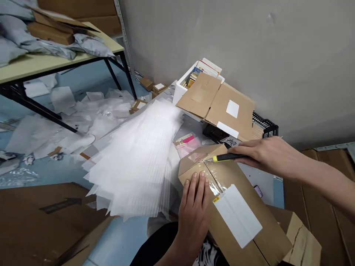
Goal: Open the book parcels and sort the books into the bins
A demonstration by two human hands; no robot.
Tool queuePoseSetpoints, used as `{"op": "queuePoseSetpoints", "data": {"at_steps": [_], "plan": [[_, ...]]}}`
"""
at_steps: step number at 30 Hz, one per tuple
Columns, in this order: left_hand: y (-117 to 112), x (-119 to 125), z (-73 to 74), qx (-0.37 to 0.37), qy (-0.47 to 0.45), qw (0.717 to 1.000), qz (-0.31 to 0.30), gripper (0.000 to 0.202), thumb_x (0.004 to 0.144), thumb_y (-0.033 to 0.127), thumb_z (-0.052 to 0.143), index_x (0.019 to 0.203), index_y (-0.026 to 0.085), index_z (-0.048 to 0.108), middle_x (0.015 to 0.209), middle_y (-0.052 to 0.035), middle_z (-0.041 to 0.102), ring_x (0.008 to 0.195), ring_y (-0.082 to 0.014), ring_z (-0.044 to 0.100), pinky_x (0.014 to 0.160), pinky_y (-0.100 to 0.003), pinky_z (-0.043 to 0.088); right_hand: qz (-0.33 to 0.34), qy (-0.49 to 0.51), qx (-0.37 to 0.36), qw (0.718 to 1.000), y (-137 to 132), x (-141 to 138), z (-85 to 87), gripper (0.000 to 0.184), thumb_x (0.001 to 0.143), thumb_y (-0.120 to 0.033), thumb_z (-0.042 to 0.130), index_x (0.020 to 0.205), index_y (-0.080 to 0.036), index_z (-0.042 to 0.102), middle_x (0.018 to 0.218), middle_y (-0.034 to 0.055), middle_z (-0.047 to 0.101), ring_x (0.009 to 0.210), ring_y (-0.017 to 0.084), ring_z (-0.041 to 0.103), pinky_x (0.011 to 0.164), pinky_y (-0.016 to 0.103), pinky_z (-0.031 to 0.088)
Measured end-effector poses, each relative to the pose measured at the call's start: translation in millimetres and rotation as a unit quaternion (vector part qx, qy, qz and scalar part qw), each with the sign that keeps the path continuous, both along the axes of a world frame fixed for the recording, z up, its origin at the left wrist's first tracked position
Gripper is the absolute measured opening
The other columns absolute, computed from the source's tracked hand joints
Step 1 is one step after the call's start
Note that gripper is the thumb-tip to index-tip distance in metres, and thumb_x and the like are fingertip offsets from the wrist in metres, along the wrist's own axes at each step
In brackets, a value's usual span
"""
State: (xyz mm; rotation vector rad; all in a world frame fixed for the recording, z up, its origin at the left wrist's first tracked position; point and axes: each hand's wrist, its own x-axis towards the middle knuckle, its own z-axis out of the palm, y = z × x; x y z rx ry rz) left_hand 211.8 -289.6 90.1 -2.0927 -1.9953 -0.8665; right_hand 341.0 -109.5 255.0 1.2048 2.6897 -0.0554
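My right hand (266, 155) grips a utility knife (229, 157) with a yellow and black handle, its tip at the clear tape on a brown cardboard mailer (235, 207). My left hand (194, 210) lies flat on the same mailer, holding nothing, just left of the tape. Clear packing tape (213, 177) runs across the mailer's flap. A white label (237, 215) is stuck near the middle of the mailer. The mailer's underside is hidden.
A large stack of translucent plastic sheets (133, 159) lies left of my hands. Behind are flat cardboard mailers (216, 103), a white foam box (180, 90) of books, and a black crate (266, 123). Plastic scraps cover the blue floor (119, 244) beneath a table (36, 66).
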Motion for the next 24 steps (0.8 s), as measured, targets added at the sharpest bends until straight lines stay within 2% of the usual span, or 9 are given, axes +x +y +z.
{"op": "queuePoseSetpoints", "data": {"at_steps": [2, 4, 6, 8, 13, 17, 20, 24], "plan": [[0.9, -0.1, -0.2, -0.001, 0.006, 1.000, 0.001, 0.046, 0.084, 0.004, 0.039, 0.127, 0.008, 0.055, 0.136, -0.0113, 0.056, 0.135, -0.0275, 0.040, 0.108, -0.042, 0.040, 0.106, -0.063, -0.026, 0.992, 17.5, -20.6, -3.1, 0.039, 0.092, -0.054, 0.043, 0.106, -0.027, 0.068, 0.086, 0.0005, 0.072, 0.062, 0.011, 0.060, 0.050, 0.022, 0.030], [1.6, 0.0, -0.5, -0.004, 0.006, 1.000, 0.005, 0.047, 0.084, 0.006, 0.037, 0.128, 0.008, 0.054, 0.138, -0.0104, 0.054, 0.134, -0.0267, 0.042, 0.107, -0.041, 0.041, 0.222, -0.097, -0.036, 0.970, 31.6, -33.3, -2.6, 0.035, 0.097, -0.046, 0.039, 0.111, -0.028, 0.065, 0.086, 0.0001, 0.072, 0.062, 0.011, 0.059, 0.049, 0.023, 0.027], [2.0, 0.1, 0.0, -0.011, 0.002, 1.000, 0.014, 0.047, 0.085, 0.007, 0.036, 0.129, 0.009, 0.053, 0.139, -0.0098, 0.053, 0.133, -0.0263, 0.043, 0.107, -0.041, 0.042, 0.297, -0.102, -0.019, 0.949, 42.0, -40.0, 0.0, 0.034, 0.099, -0.041, 0.036, 0.113, -0.027, 0.064, 0.081, 0.0005, 0.071, 0.060, 0.011, 0.059, 0.049, 0.024, 0.025], [2.2, 0.1, 1.3, -0.019, 0.000, 1.000, 0.018, 0.048, 0.085, 0.007, 0.035, 0.129, 0.009, 0.053, 0.140, -0.0091, 0.052, 0.133, -0.0257, 0.044, 0.107, -0.040, 0.042, 0.339, -0.108, -0.010, 0.934, 49.0, -42.9, 3.0, 0.035, 0.100, -0.038, 0.034, 0.114, -0.027, 0.064, 0.078, 0.0007, 0.071, 0.059, 0.011, 0.058, 0.050, 0.026, 0.026], [1.3, 0.0, 3.5, -0.025, -0.007, 1.000, 0.016, 0.050, 0.085, 0.006, 0.033, 0.130, 0.010, 0.053, 0.143, -0.0073, 0.050, 0.134, -0.0240, 0.042, 0.108, -0.038, 0.040, 0.370, -0.139, -0.018, 0.918, 55.2, -46.8, 7.8, 0.036, 0.101, -0.037, 0.032, 0.117, -0.027, 0.063, 0.077, 0.0017, 0.070, 0.059, 0.012, 0.057, 0.052, 0.029, 0.026], [-1.2, -0.2, 0.4, -0.025, -0.014, 0.999, 0.019, 0.049, 0.085, 0.006, 0.034, 0.129, 0.011, 0.053, 0.143, -0.0070, 0.050, 0.135, -0.0237, 0.040, 0.111, -0.039, 0.036, 0.377, -0.157, -0.025, 0.912, 51.8, -55.6, 10.2, 0.030, 0.099, -0.035, 0.038, 0.116, -0.029, 0.062, 0.075, -0.0001, 0.069, 0.060, 0.013, 0.058, 0.050, 0.028, 0.024], [-4.3, -0.6, -4.2, -0.020, -0.020, 0.999, 0.021, 0.048, 0.086, 0.006, 0.034, 0.129, 0.011, 0.053, 0.144, -0.0069, 0.048, 0.137, -0.0239, 0.037, 0.113, -0.039, 0.033, 0.371, -0.197, -0.009, 0.907, 47.7, -64.6, 11.1, 0.024, 0.097, -0.026, 0.045, 0.113, -0.028, 0.063, 0.072, -0.0013, 0.068, 0.057, 0.012, 0.057, 0.049, 0.028, 0.021], [-9.1, -1.5, -9.3, -0.022, -0.021, 0.999, 0.024, 0.047, 0.087, 0.008, 0.035, 0.130, 0.012, 0.053, 0.146, -0.0065, 0.046, 0.139, -0.0238, 0.033, 0.115, -0.040, 0.029, 0.372, -0.231, 0.012, 0.899, 43.1, -74.4, 11.9, 0.025, 0.092, -0.017, 0.050, 0.110, -0.028, 0.064, 0.069, -0.0015, 0.066, 0.057, 0.012, 0.056, 0.050, 0.029, 0.019]]}}
